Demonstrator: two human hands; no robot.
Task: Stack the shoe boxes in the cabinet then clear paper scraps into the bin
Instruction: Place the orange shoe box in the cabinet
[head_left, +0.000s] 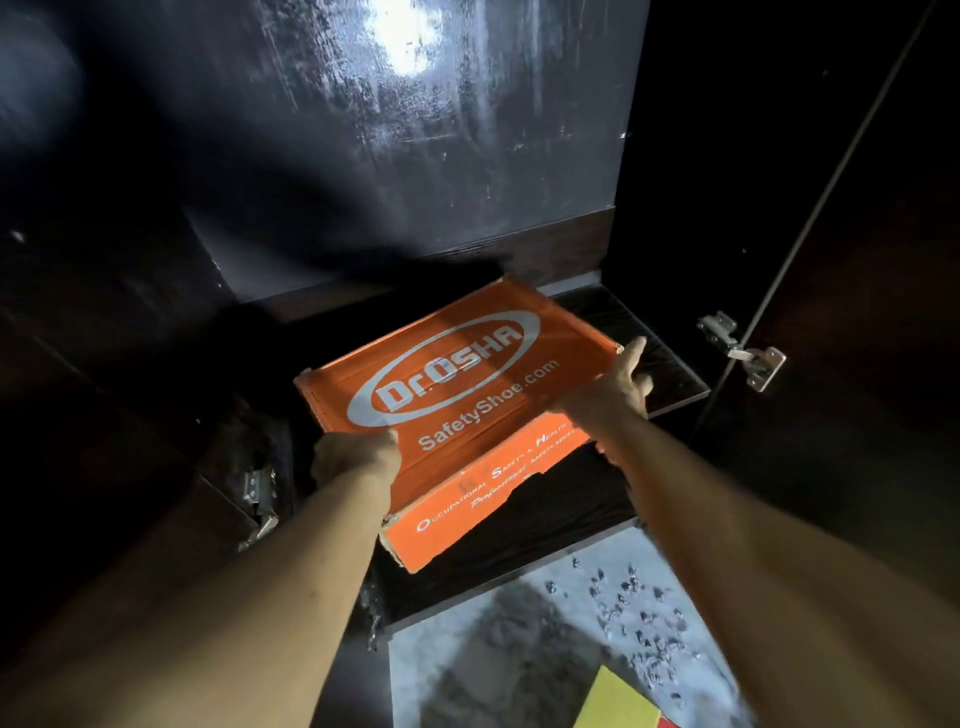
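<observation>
Two bare forearms are reaching away from the camera toward the dark cabinet (363, 156). The left hand (356, 457) is gripping the near left corner of the orange Dr.OSHA shoe box (447, 384), fingers curled under its edge. The right hand (618, 387) is clasping the box's right end, thumb pointing up along the corner. The box is being held between them, lid uppermost and tilted, with its far edge reaching over the cabinet shelf (670, 364) and its near end hanging out in front of that shelf.

Its long axis is running from lower left to upper right, skewed to the shelf's front edge. The right hand is lying nearer the shelf than the left, so squaring the box would probably call for the left end to go forward.

Whether the box is touching the shelf cannot be told. Paper scraps (639, 613) are lying on the pale floor below and in front of the shelf, beside a yellow sheet (618, 701).
</observation>
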